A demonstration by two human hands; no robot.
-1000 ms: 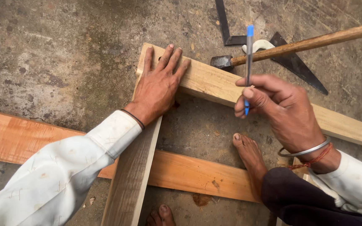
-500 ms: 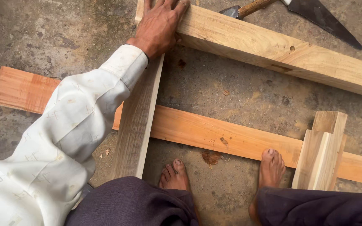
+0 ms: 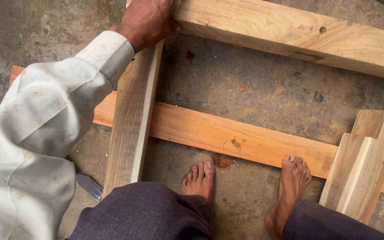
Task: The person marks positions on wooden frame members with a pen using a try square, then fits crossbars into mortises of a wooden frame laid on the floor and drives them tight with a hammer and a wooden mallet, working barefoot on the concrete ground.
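My left hand [image 3: 145, 20] presses down on the corner where a grey-brown wooden bar [image 3: 132, 115] meets a thick pale wooden beam [image 3: 298, 38]; its fingers are cut off by the top edge. The bar runs down towards me and crosses over a long orange plank [image 3: 227, 135] lying on the concrete floor. My right hand is out of the picture. My bare feet [image 3: 198, 178] stand just below the plank.
A stack of short pale wooden pieces [image 3: 363, 164] leans across the orange plank at the right. A flat metal blade [image 3: 89, 186] pokes out beneath my left sleeve. Wood chips dot the rough concrete floor [image 3: 245, 80].
The view has tilted down towards my feet. My right hand with the blue pen has left the picture, as have the hammer and square. My left hand stays on the corner.
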